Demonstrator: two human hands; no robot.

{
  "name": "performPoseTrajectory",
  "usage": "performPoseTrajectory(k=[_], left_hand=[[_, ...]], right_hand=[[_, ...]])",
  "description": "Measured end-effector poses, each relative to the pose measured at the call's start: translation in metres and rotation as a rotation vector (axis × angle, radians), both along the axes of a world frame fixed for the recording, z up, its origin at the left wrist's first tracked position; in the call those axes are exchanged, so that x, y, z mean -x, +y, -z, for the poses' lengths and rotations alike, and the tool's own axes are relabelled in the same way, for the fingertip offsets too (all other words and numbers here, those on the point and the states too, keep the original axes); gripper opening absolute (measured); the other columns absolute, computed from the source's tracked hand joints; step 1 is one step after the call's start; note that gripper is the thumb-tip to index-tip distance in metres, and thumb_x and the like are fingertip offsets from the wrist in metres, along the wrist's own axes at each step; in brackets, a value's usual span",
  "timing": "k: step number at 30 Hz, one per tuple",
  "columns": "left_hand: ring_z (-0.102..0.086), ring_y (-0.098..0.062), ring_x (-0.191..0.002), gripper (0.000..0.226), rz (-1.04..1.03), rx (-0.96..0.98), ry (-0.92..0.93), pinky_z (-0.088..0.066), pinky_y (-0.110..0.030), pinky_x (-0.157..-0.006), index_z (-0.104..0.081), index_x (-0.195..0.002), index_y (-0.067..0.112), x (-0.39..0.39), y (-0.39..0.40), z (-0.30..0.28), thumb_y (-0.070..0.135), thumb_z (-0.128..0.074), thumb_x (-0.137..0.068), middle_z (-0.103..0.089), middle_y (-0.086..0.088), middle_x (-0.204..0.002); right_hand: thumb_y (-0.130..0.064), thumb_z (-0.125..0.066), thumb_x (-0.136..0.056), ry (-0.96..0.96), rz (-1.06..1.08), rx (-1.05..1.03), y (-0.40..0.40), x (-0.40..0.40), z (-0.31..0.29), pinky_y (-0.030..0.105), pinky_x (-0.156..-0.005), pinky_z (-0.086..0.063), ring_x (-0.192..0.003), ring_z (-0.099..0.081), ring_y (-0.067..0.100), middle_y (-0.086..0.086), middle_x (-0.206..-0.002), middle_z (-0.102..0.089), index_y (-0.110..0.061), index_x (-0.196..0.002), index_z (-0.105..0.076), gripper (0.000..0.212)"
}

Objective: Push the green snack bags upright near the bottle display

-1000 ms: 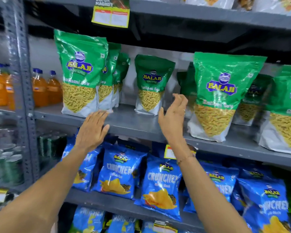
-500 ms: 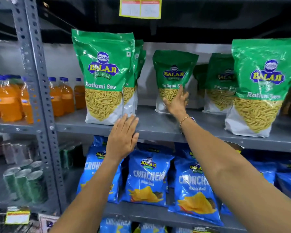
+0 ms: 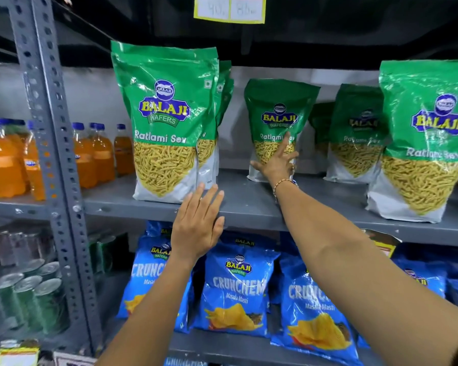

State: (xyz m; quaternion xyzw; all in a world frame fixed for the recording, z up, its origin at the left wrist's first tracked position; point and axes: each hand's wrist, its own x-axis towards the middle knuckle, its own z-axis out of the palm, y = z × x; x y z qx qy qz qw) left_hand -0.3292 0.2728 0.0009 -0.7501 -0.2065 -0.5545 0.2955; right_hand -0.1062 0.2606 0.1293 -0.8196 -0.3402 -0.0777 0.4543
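Reaching deep into the shelf (image 3: 249, 207), the right hand (image 3: 278, 165) spreads straight fingers against a set-back green sev pouch (image 3: 278, 112). The left hand (image 3: 196, 228) hovers flat by the shelf edge. Next, I judge, comes curling round the pouch.

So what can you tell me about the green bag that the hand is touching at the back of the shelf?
The green bag is a shiny plastic pouch, green on top and white at the bottom, with a see-through patch showing thin yellow sticks. It reads Balaji Wafers, Ratlami Sev. It stands upright, set back on the grey shelf. The right hand touches its front with spread, straight fingers.
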Motion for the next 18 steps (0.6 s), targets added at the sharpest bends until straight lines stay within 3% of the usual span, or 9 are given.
performPoseTrajectory(k=[4,9,18], left_hand=[[-0.043,-0.030,-0.136,0.045,0.008,-0.027,-0.034,-0.029,-0.042,-0.114,-0.050,-0.137,0.011,-0.002,0.001,0.002,0.031,-0.028,-0.103,-0.056,-0.010,-0.139],[-0.042,-0.029,-0.136,0.045,-0.005,-0.051,-0.062,-0.028,-0.040,-0.114,-0.052,-0.136,0.012,-0.004,0.002,0.002,0.032,-0.029,-0.103,-0.056,-0.008,-0.140],[-0.042,-0.030,-0.136,0.045,-0.014,-0.019,-0.033,-0.029,-0.042,-0.113,-0.053,-0.135,0.011,-0.002,0.001,0.002,0.033,-0.028,-0.104,-0.056,-0.009,-0.139]], right_hand=[[-0.028,-0.078,-0.075,-0.027,0.053,-0.003,0.007,-0.001,0.001,0.057,-0.109,-0.033,-0.130,-0.034,0.054,0.040,-0.149,0.000,-0.034,-0.144,0.025,0.125],[-0.021,-0.079,-0.075,-0.064,0.070,-0.007,0.007,-0.003,0.001,0.055,-0.096,-0.046,-0.110,-0.054,0.046,0.039,-0.144,-0.008,-0.039,-0.144,0.020,0.122],[-0.019,-0.078,-0.075,-0.071,0.037,-0.020,-0.020,0.008,-0.001,0.048,-0.100,-0.042,-0.114,-0.051,0.044,0.032,-0.143,-0.015,-0.032,-0.148,0.012,0.116]])
